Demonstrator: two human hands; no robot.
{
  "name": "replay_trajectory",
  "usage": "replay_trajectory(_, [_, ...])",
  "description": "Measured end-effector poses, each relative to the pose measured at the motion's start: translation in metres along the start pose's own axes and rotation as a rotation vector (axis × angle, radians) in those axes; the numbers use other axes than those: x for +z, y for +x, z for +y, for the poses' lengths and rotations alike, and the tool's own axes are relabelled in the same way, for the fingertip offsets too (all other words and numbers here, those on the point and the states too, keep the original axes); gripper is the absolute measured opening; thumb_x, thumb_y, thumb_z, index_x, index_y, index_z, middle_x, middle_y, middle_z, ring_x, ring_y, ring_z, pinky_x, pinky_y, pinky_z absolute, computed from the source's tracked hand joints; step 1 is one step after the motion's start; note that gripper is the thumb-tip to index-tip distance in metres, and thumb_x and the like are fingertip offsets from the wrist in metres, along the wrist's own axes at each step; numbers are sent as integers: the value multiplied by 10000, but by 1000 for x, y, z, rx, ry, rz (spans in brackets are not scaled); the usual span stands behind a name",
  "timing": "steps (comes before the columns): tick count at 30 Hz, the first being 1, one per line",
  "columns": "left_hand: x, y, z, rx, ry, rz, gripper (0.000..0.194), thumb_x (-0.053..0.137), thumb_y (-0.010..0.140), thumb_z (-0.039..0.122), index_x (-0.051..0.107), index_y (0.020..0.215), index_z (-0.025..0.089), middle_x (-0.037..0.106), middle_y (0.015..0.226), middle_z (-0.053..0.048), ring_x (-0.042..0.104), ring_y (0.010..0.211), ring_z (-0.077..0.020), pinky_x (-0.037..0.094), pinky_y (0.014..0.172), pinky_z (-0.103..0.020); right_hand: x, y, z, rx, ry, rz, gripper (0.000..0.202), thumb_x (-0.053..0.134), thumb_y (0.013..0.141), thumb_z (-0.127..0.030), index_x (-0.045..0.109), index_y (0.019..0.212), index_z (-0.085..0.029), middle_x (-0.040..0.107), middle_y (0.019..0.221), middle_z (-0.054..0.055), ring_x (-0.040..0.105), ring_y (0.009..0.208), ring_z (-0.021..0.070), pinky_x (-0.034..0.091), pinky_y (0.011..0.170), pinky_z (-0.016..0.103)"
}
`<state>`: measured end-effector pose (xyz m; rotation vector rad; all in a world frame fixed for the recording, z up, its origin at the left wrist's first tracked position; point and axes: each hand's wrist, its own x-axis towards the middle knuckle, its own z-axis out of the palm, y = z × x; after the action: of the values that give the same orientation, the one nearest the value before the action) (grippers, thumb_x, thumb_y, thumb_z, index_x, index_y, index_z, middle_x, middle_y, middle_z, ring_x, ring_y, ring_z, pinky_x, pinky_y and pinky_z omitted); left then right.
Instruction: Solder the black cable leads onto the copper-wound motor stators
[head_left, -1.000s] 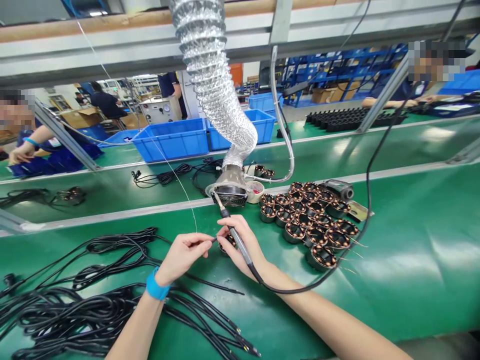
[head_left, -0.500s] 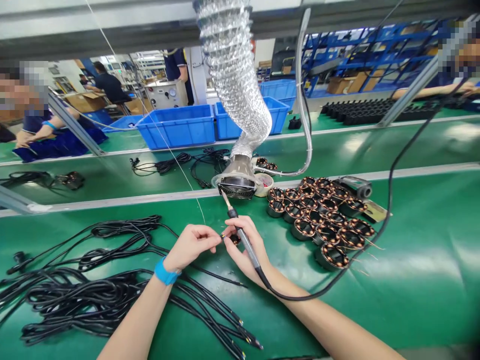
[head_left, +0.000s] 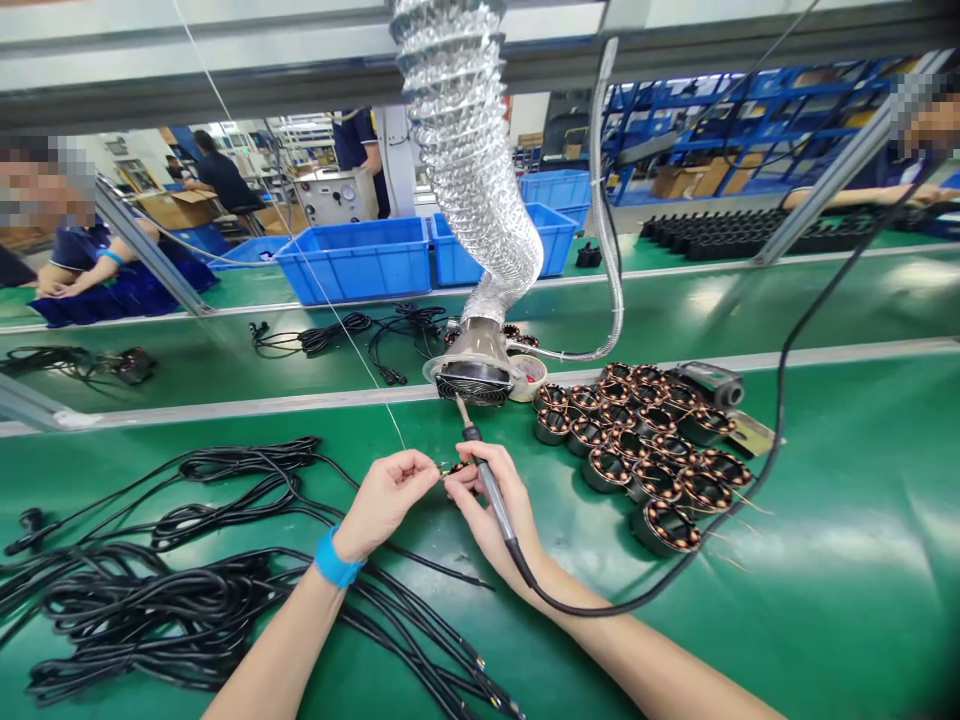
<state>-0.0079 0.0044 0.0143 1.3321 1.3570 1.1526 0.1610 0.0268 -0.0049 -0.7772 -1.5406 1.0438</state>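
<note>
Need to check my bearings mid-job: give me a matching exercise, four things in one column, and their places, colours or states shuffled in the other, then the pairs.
Things
1. soldering iron
2. near black cables
3. copper-wound rings
4. flexible duct

Places, colours or states
A. silver and crinkled, coming down from above
B. grouped close together, to the right of both hands
C. held in the right hand
D. loosely coiled, at the picture's left

Pairs: 1-C, 2-D, 3-B, 4-A
</note>
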Motion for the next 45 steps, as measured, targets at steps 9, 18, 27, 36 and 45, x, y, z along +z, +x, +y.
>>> replay_trajectory(9, [4,-9,5,-12,121,-203,172,608,831,296,583,736,155,531,697,12,471,671,-125,407,650,-233,-3,4,-16,-280,-152,-116,441,610,892,-98,540,1267,-317,507,1166,55,649,934,139,557,918,335])
replay_trajectory(18, [1,-10,11,-37,145,-221,281,607,881,388,572,736,151,520,706,18,445,657,-109,377,611,-213,-6,3,-6,-281,-166,-126,415,554,911,-67,552,1252,-305,490,1118,41,656,844,106,574,866,286])
replay_trajectory(27, [-2,-6,13,51,220,-185,269,584,915,391,636,785,161,581,784,-16,499,777,-157,399,734,-254,-9,5,5,-315,-243,-155,427,477,950,-91,532,1305,-320,468,1119,52,641,847,115,578,836,281])
replay_trajectory(36, [9,-5,6,48,144,17,233,651,852,349,677,721,158,600,751,-28,527,715,-155,408,673,-252,-8,2,15,-301,-339,-179,493,460,921,-68,504,1337,-329,470,1119,64,620,885,146,573,820,285])
replay_trajectory(45, [9,7,-8,-67,15,220,235,715,775,372,660,714,151,604,670,10,441,555,-97,333,528,-224,-25,16,-3,-324,-277,2,283,531,957,-156,614,1210,-251,669,991,41,668,858,143,554,793,266])
